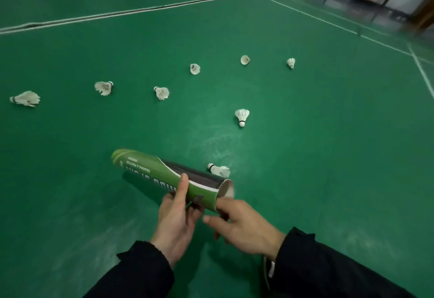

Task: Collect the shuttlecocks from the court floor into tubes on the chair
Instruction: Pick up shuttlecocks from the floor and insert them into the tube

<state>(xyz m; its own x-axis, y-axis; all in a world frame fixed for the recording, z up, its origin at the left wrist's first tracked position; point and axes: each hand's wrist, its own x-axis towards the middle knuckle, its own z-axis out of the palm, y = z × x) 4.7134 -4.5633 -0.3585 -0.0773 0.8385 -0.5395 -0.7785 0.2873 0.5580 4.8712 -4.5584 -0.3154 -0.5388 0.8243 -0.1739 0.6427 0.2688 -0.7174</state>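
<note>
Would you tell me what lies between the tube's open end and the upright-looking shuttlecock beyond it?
In the head view, one shuttlecock lies on its side there.

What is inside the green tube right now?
The open end of the green tube shows only bare inner wall near the rim; deeper is hidden. The left hand grips it.

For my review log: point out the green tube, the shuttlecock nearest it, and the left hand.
green tube [150, 171], head view, on its printed side.
nearest shuttlecock [219, 170], head view, on its feathers.
left hand [176, 222], head view, on its back.
</note>
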